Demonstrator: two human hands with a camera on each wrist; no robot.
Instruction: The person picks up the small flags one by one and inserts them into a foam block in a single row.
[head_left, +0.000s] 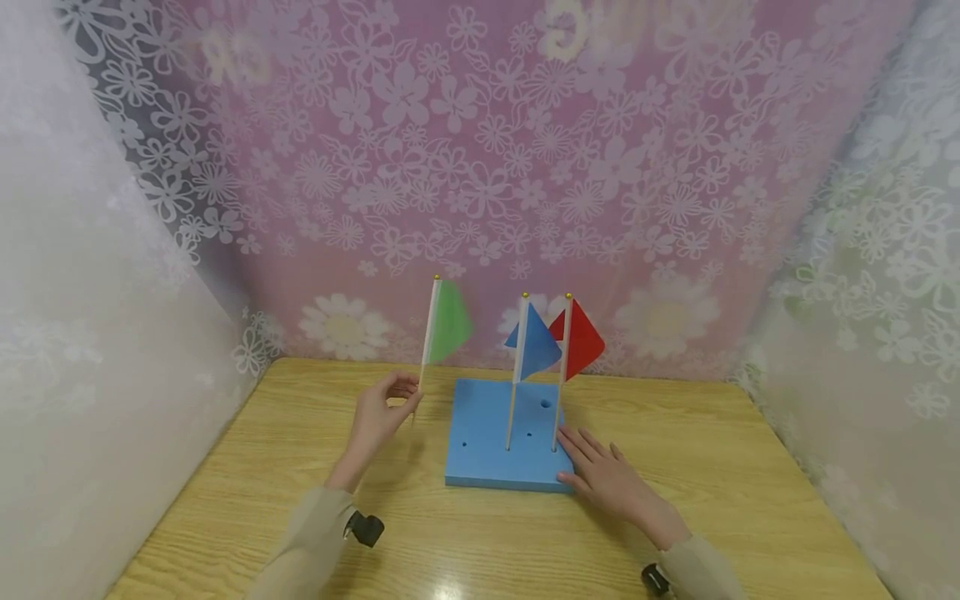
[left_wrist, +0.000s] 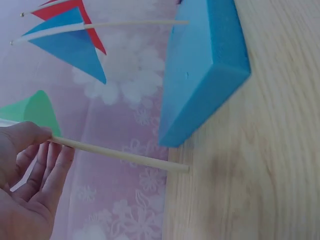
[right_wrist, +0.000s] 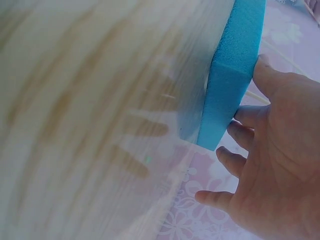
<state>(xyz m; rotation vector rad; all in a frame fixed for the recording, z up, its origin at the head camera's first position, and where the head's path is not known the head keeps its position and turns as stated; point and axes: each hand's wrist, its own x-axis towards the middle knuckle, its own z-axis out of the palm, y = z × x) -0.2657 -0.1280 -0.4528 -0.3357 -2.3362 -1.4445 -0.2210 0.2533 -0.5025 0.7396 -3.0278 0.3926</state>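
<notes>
My left hand (head_left: 378, 412) pinches the thin wooden stick (left_wrist: 120, 154) of a green flag (head_left: 448, 323) between thumb and fingers. The flag stands nearly upright, leaning slightly right, left of a blue foam board (head_left: 480, 408). Its bare lower end points down, apart from the board. My right hand (head_left: 611, 479) touches the board's right edge with fingers fairly straight and spread; the right wrist view shows its fingertips (right_wrist: 244, 116) along that side. A blue flag (head_left: 538, 343) and a red flag (head_left: 583, 340) stand upright in the board.
Several holes show in the board, among them a larger hole (head_left: 545, 403) at the back right and a small hole (head_left: 464, 444) at the front left. Under everything lies a wood-grain table (head_left: 480, 542). A pink flowered curtain (head_left: 480, 167) hangs behind, with pale cloth on both sides.
</notes>
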